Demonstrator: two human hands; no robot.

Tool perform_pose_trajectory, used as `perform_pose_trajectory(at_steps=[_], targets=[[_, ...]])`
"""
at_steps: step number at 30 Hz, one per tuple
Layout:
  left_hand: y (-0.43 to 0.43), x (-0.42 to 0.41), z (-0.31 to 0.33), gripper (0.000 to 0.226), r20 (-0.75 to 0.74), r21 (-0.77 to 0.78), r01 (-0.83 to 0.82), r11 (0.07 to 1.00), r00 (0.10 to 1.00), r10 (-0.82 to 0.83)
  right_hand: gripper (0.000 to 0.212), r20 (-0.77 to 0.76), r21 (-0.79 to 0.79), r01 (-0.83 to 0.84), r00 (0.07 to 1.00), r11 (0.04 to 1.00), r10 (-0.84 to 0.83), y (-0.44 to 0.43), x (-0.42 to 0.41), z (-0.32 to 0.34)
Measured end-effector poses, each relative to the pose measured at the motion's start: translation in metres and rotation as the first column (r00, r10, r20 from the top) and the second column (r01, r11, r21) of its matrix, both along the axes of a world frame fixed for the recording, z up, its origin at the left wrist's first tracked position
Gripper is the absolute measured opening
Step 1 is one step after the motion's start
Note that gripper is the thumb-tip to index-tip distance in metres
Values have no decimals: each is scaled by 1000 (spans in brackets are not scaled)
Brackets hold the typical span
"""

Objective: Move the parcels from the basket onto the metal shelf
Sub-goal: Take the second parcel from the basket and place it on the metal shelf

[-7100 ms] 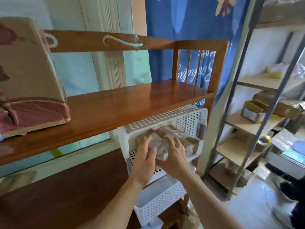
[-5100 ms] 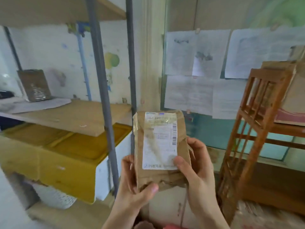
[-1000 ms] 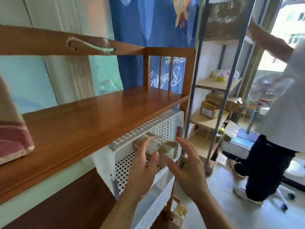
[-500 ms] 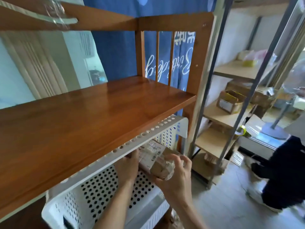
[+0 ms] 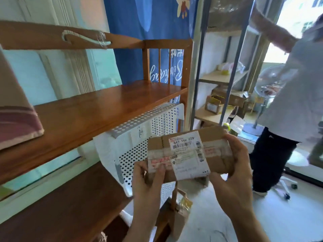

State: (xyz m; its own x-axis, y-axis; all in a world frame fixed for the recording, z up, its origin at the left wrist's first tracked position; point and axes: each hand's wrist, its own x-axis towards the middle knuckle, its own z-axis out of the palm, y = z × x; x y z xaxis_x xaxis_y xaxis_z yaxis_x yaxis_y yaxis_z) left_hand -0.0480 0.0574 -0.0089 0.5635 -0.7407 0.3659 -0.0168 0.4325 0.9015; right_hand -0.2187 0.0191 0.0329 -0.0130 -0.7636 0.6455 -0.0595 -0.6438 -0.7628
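Observation:
A small brown cardboard parcel (image 5: 189,152) with a white barcode label and clear tape is held in front of me, clear of the basket. My left hand (image 5: 148,180) grips its lower left corner and my right hand (image 5: 234,173) wraps its right end. The white perforated basket (image 5: 138,142) sits under the wooden shelf board, just left of the parcel; its inside is hidden. The metal shelf (image 5: 225,79) with grey posts and wooden boards stands at the right, behind the parcel.
A wooden rack (image 5: 97,109) fills the left, with a paper bag (image 5: 15,110) on its board. Boxes (image 5: 214,103) lie on the metal shelf's boards. Another person (image 5: 286,119) stands at the right by a fan. A blue curtain (image 5: 150,32) hangs behind.
Both hands have lifted the parcel out of the basket and drawn it back toward me. The view has pulled back and up from the basket.

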Motion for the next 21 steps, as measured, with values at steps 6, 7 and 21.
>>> perform_pose_trajectory(at_steps=[6,7,21], targets=[[119,21,39,34,-16,-138,-49,989,999,47,99,55,-15,-58,997,998,58,97,8,21],[141,25,47,32,-18,-159,-68,985,998,66,99,43,-23,-69,997,997,70,112,14,25],[507,76,91,41,142,-332,-548,768,775,615,97,34,-78,-652,754,754,656,379,138,51]])
